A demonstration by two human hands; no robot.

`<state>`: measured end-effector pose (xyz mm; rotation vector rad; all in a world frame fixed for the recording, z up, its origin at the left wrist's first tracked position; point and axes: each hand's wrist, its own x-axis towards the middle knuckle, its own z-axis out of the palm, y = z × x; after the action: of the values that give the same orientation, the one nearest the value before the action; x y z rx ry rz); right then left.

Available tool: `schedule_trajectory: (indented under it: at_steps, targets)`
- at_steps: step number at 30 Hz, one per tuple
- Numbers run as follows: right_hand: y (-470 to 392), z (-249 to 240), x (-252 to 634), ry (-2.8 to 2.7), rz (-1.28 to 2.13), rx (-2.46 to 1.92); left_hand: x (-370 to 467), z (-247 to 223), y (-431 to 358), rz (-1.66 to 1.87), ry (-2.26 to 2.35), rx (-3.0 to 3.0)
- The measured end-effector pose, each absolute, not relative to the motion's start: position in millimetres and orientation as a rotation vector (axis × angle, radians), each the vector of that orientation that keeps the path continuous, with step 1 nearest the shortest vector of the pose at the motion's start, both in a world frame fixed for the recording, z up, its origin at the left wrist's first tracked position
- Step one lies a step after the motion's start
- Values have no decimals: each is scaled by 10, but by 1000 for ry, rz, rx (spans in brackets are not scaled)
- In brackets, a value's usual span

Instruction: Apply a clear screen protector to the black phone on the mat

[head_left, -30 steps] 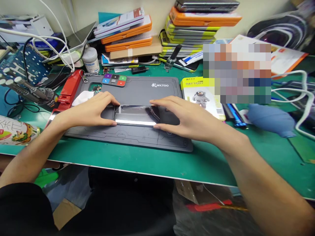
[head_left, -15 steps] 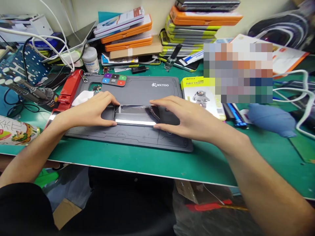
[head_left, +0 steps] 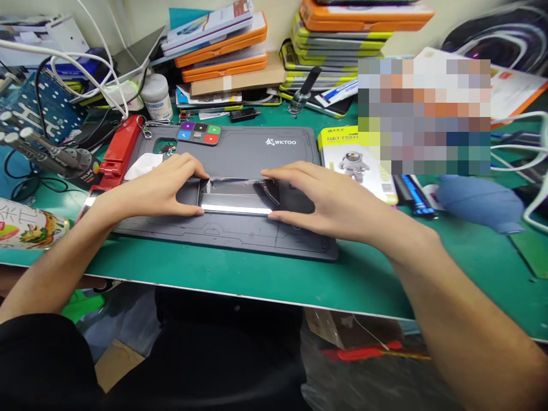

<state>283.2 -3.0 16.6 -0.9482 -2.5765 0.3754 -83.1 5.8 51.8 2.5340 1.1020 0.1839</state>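
A smartphone (head_left: 236, 195) with a glossy, reflecting screen lies lengthwise across a dark grey work mat (head_left: 240, 157). My left hand (head_left: 169, 184) grips its left end, thumb on the near edge and fingers on the far edge. At the other end my right hand (head_left: 323, 197) has the same hold, with thumb and fingertips on opposite long edges. Bright bands of light reflect along the screen. Just beyond my left hand lies a crumpled white tissue (head_left: 144, 165), partly covered by that hand.
A red hinged holder (head_left: 122, 142) and a drink can (head_left: 32, 224) are on the left. To the right lie a yellow-white battery box (head_left: 351, 157) and a blue air blower (head_left: 479, 200). Stacked orange cases (head_left: 222, 63) and a white jar (head_left: 157, 98) stand behind the mat.
The camera's view has shifted slightly, so most things sit a little higher in the picture. Both hands keep the same hold on the smartphone.
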Motion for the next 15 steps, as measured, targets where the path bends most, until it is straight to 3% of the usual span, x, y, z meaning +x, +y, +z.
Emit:
schedule_trajectory:
  at_steps: [15]
  targets:
    - [-28,154,2826,-2562,418,-979,-827,490,54,200,1087,2533]
